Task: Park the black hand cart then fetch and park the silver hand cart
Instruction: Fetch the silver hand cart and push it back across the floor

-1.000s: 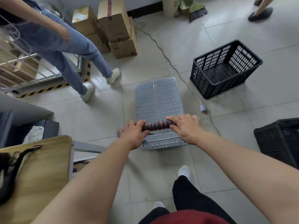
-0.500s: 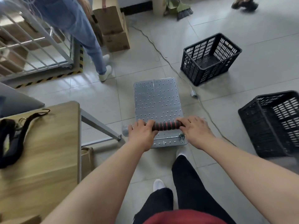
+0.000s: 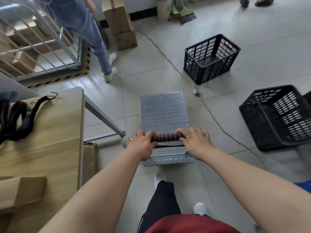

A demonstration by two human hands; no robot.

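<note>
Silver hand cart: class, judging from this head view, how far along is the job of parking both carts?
Done: cannot be confirmed; no black hand cart is in view. In hand: the left hand and right hand both grip the handle of the silver hand cart, which stands on open floor between the wooden table and a black crate. Left: parking it.

My silver hand cart (image 3: 162, 111) sits flat on the tiled floor straight ahead, its studded metal deck bare. Its handle (image 3: 165, 137) wears a black grip with red rings. Its wheels are hidden, I think beneath the deck.
</note>
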